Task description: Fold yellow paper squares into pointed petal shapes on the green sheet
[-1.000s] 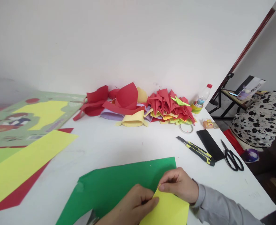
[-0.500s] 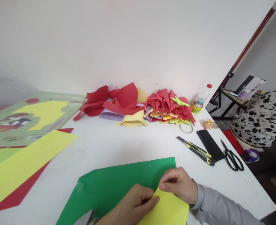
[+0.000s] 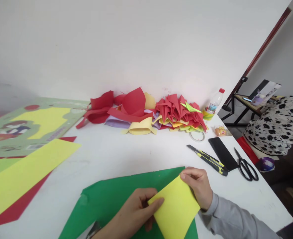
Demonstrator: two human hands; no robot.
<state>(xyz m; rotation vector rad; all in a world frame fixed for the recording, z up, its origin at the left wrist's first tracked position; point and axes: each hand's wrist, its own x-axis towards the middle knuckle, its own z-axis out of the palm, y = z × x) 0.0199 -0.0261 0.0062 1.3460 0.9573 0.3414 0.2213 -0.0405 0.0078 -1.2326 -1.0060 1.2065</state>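
Note:
Both hands pinch a yellow sheet of paper [image 3: 176, 207] above a large green sheet [image 3: 126, 186] at the table's near edge. My left hand [image 3: 138, 207] grips the yellow paper's left corner between thumb and fingers. At its top corner, my right hand [image 3: 197, 186] holds on with thumb against fingers. The lower tip of the yellow paper reaches the bottom of the view. A metallic object [image 3: 93, 229], partly hidden by my left forearm, rests on the green sheet; its kind is unclear.
To the right lie a utility knife [image 3: 208, 160], a black flat case [image 3: 223, 154], scissors [image 3: 246, 167] and a tape roll [image 3: 196, 135]. Folded red paper pieces [image 3: 177, 109] and a bottle [image 3: 214, 102] line the wall. Yellow paper strips [image 3: 34, 174] lie left. A person in a patterned garment [image 3: 280, 126] is at far right.
My hands have moved apart along the yellow paper, the right one up and to the right, the left one slightly left. The paper has lifted and shows more of its face.

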